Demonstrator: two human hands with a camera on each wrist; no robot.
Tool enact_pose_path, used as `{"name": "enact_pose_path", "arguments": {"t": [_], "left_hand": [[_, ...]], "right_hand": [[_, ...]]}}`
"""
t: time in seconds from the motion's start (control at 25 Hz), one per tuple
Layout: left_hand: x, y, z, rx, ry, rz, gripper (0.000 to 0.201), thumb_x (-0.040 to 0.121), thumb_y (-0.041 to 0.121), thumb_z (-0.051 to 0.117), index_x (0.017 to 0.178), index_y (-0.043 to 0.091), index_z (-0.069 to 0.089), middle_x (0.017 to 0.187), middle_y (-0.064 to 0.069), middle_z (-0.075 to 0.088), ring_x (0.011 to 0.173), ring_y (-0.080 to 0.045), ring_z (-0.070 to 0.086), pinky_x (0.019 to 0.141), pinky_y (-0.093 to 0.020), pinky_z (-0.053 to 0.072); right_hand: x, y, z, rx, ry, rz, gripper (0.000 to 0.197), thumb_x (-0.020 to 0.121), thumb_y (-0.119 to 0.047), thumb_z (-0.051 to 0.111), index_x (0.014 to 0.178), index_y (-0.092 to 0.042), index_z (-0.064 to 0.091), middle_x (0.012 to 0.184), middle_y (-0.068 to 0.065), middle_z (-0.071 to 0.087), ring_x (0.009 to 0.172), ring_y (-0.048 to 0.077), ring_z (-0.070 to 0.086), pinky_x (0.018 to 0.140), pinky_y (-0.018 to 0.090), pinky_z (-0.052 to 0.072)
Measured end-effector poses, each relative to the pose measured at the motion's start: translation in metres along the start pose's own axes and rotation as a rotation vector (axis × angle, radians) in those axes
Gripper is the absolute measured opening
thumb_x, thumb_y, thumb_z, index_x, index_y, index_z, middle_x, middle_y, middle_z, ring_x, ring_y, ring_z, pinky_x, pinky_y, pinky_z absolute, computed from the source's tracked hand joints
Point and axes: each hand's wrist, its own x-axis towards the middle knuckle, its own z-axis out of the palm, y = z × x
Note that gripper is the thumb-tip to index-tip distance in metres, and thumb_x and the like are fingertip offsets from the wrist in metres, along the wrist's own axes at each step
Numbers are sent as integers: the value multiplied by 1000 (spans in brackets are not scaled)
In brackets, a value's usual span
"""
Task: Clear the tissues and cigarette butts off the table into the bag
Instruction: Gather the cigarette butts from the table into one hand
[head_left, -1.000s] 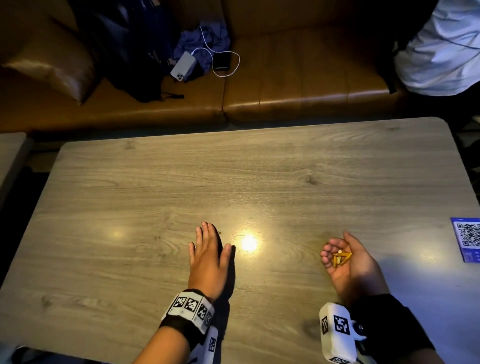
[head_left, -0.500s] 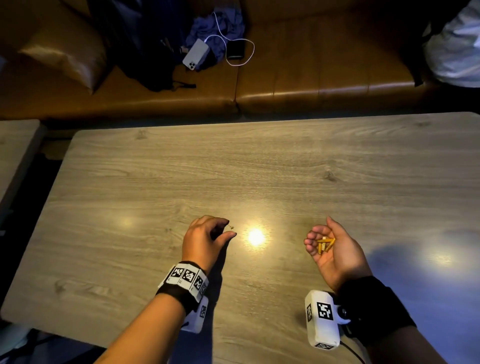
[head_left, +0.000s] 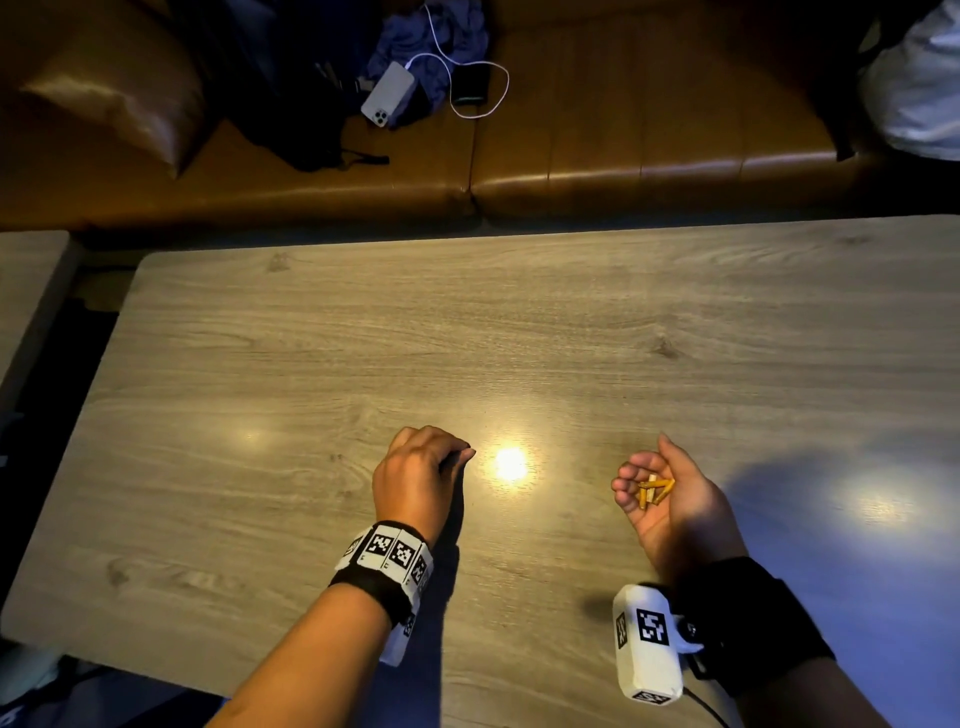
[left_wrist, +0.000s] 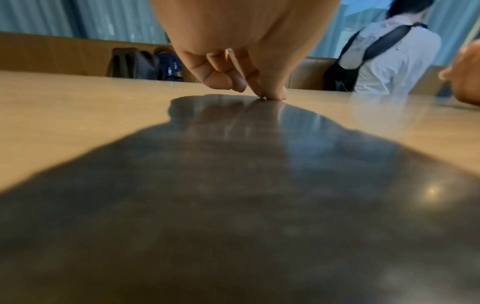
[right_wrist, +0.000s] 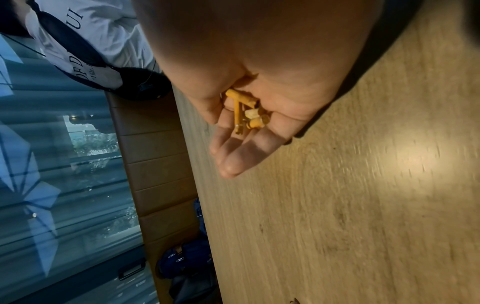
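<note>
Several orange cigarette butts lie in my right hand, which is palm up just above the wooden table with its fingers cupped round them. The right wrist view shows the same butts at the base of the fingers of the right hand. My left hand is knuckles up to the left of a lamp glare. Its fingers are curled, and the thumb and index tip meet on the tabletop. The left wrist view shows the left hand pinching; whatever it pinches is too small to see.
A brown sofa runs behind the table, carrying a dark backpack, a phone on a white cable and a cushion. A person in a white shirt sits at the far right. Another table stands at the left.
My left hand went from lying flat on the table to a curled pinch. A tiny speck seen by its thumb no longer shows. The right hand keeps the butts.
</note>
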Motion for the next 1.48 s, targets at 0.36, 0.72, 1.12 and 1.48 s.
{"name": "enact_pose_path", "arguments": {"t": [0.36, 0.72, 1.12, 1.48], "left_hand": [[7, 5, 2, 173, -111, 36, 14, 91, 35, 62, 85, 23, 67, 86, 7, 65, 86, -17, 57, 69, -32, 47], [-43, 68, -38, -134, -144, 123, 8, 92, 38, 57, 90, 31, 59, 90, 18, 55, 90, -7, 47, 79, -28, 37], [-65, 57, -48, -325, 10, -30, 13, 80, 39, 75, 80, 30, 66, 84, 18, 54, 87, -7, 51, 77, -23, 42], [-34, 4, 0, -32, -115, -119, 43, 88, 42, 64, 129, 28, 61, 99, 6, 56, 96, -16, 54, 81, -30, 48]], "right_hand": [[-7, 10, 9, -119, -35, 7, 39, 97, -34, 54, 82, 0, 65, 67, 14, 65, 58, 24, 67, 50, 28, 55], [-33, 57, 71, -90, -182, 235, 38, 101, -30, 49, 106, 5, 64, 74, 13, 71, 68, 19, 69, 70, 32, 57], [-44, 68, 69, -178, -149, 238, 34, 100, -32, 51, 89, -2, 63, 76, 13, 63, 68, 21, 62, 62, 31, 55], [-21, 19, 38, -155, -97, 81, 38, 100, -34, 50, 83, -4, 65, 65, 10, 69, 60, 21, 70, 57, 28, 56]]}}
